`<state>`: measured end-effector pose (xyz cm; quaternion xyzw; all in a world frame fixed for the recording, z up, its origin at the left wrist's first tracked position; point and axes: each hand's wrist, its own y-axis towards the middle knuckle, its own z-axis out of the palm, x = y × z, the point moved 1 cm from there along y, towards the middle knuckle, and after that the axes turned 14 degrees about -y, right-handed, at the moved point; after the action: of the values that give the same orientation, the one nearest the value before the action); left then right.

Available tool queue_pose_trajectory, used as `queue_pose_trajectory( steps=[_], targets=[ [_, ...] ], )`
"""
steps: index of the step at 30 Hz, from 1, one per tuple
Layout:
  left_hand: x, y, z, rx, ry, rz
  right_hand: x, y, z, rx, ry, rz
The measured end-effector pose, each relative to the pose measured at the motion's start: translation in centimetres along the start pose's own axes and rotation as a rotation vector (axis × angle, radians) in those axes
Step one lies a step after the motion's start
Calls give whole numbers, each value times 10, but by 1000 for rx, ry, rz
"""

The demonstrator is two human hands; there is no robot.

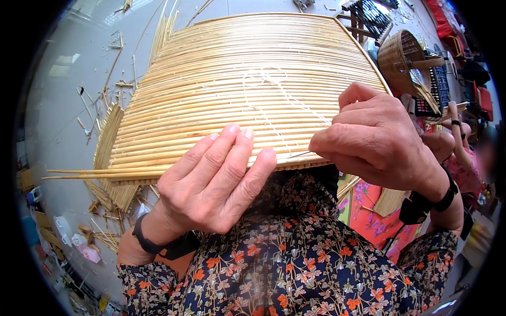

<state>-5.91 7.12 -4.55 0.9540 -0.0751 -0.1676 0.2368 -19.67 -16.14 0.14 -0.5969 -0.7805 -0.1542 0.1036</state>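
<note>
A wide mat of straw-coloured stalks (211,100), laid side by side in rows, spreads out before me and reaches close to my body. My left hand (216,176) lies on its near edge with the fingers stretched out, pressing the nearest stalks. Between thumb and fingers my right hand (377,137) pinches a thin metal needle (300,154), its tip against the near stalks beside my left thumb. White thread (271,126) lies looped across the mat and runs toward the right hand. Two loose stalk ends (74,174) stick out past the mat's left side.
Stalk scraps (105,100) litter the pale floor at left. A stack of bundled stalks (108,137) stands beside the mat. At upper right are a woven basket (399,58) and a dark plastic crate (433,79). Another person in pink (464,163) sits at the right.
</note>
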Motion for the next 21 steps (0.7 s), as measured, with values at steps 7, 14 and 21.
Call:
queue_pose_trajectory(
  steps=[7,14,21],
  targets=[
    [-1,0,-3,21,-6,-12,2,2,-3,-14,25,-1],
    [-2,1,-3,6,-13,-16,2,3,-2,8,42,1],
    [-2,1,-3,9,-17,-25,0,5,-2,15,35,-3]
  ],
)
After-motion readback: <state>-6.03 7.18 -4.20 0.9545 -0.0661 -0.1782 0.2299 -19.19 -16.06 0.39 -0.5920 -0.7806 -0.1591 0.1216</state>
